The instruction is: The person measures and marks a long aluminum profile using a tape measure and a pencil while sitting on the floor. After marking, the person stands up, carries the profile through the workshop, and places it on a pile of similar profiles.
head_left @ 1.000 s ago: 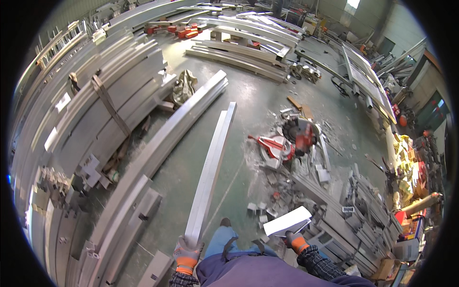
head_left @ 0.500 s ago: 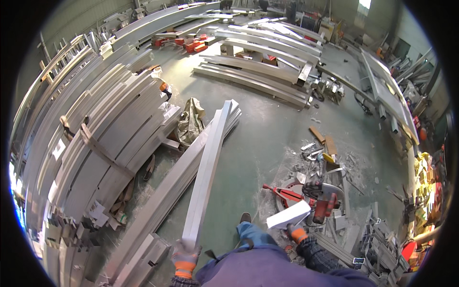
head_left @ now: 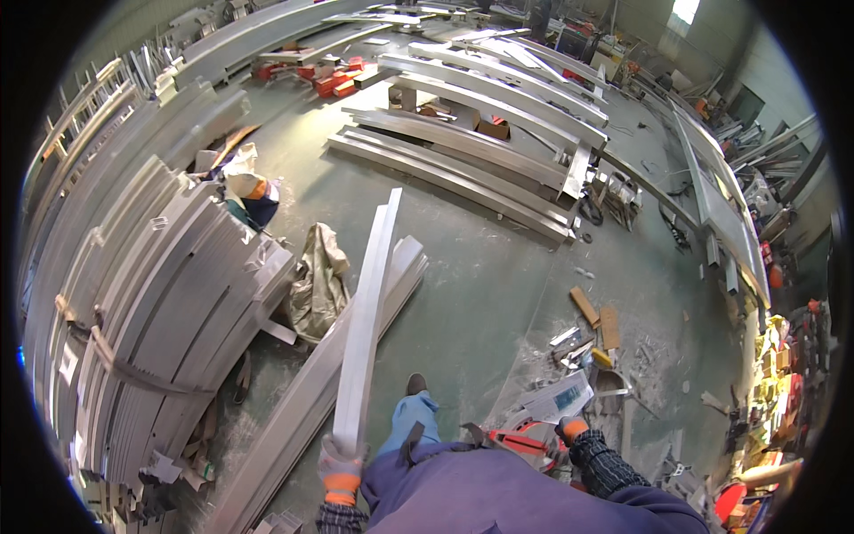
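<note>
Both hands are gloved and occupied: the left hand (head_left: 341, 465) is closed around the near end of a long metal bar (head_left: 360, 347), while the right hand (head_left: 574, 431) grips the lower edge of a pale sheet-like piece (head_left: 562, 397), though how far its fingers wrap underneath cannot be told. The bar runs forward from the left hand, its far end pointing away from the body. In view it crosses over a bundle of long profiles (head_left: 302, 400) lying on the floor (head_left: 463, 311); whether it touches them or hangs above is unclear.

Judging by the one-sided grip and the leg (head_left: 418, 418) set forward, the step in hand looks like carrying or steering the bar by its end, with the pale piece held out to the other side.

The next move seems to call for a firm left grip and a watch on the far end, since a bar this long would swing widely with a small turn of the wrist. A crumpled cloth sack (head_left: 318, 280) lies near the bundle, and a co-worker (head_left: 261, 209) is partly visible beyond the left-hand stack of profiles (head_left: 178, 294). On the right, the red tool part (head_left: 525, 442) and wooden blocks (head_left: 610, 327) lie among scattered offcuts, so footing there probably deserves care.
</note>
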{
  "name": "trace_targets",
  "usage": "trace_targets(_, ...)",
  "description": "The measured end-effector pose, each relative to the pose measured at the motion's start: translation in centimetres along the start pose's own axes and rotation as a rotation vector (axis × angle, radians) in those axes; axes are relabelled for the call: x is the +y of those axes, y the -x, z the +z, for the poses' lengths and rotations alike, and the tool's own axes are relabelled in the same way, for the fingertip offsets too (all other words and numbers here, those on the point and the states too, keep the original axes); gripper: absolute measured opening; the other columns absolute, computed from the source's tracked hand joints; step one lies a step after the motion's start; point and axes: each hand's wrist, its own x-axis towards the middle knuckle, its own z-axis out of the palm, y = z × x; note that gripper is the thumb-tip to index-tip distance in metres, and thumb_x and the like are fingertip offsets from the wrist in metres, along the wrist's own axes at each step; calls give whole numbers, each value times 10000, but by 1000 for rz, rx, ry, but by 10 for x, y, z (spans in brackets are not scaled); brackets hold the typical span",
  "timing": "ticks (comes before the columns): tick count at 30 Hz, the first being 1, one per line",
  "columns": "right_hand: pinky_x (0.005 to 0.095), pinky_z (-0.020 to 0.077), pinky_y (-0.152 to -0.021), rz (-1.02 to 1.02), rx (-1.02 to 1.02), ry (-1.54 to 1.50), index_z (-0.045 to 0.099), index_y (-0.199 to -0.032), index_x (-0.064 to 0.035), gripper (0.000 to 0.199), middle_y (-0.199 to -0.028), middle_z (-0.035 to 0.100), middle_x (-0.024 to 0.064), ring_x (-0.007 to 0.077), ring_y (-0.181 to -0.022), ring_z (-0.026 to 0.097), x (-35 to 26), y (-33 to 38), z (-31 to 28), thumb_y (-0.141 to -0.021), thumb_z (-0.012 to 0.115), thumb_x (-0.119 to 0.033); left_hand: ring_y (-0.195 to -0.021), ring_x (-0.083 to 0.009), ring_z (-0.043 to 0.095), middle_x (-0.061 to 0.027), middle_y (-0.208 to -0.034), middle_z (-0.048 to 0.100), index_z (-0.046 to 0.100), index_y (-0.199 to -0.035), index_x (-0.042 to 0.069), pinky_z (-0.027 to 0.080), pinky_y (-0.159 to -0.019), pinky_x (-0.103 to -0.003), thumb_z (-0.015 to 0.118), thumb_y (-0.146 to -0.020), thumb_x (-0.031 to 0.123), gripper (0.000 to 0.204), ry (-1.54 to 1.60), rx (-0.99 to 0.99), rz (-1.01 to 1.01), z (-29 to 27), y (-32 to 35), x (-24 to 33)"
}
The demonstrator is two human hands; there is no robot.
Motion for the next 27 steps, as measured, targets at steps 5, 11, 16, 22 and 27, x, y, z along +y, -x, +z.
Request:
trace_targets(5, 515, 583, -751, 181, 8, -185, 734, -975, 32, 349, -941, 753, 272, 408, -876, 757, 21, -100, -128, -957, 679, -312, -1082, -428, 707, -253, -1197, 709, 573, -1324, -17, 560, -941, -490, 911, -688, 476, 873, 58, -42, -47, 22, -188, 169)
trace_targets(11, 487, 606, -664, -10, 192, -31, 686, -883, 33, 328, -795, 745, 230, 387, -744, 764, 34, -263, -295, -935, 730, -288, -1120, -447, 691, -277, -1207, 702, 568, -1328, -20, 552, -949, -508, 905, -716, 508, 875, 177, -86, -20, 83, -380, 323)
trace_targets(16, 456, 605, -556, -4, 328, -244, 685, -902, 16, 324, -752, 732, 226, 348, -635, 745, 47, -471, -410, -971, 695, -301, -1147, -459, 681, -282, -1247, 695, 558, -1378, -12, 546, -964, -513, 891, -729, 524, 905, 41, -40, -96, 158, -505, 446)
trace_targets(22, 448, 576, -596, -345, 562, 169, 711, -852, -21, 315, -753, 728, 172, 316, -594, 701, 28, -656, -662, -933, 688, -325, -1113, -440, 699, -254, -1195, 717, 570, -1330, 8, 552, -959, -505, 905, -711, 534, 878, 75, -46, -225, 209, -596, 598)
trace_targets(27, 482, 554, -747, -118, 358, -596, 717, -937, 20, 366, -957, 716, 249, 366, -836, 703, -33, -803, -825, -915, 630, -335, -1089, -425, 713, -245, -1175, 723, 560, -1329, 15, 562, -925, -503, 909, -721, 494, 849, 76, 20, -269, 221, -680, 676)
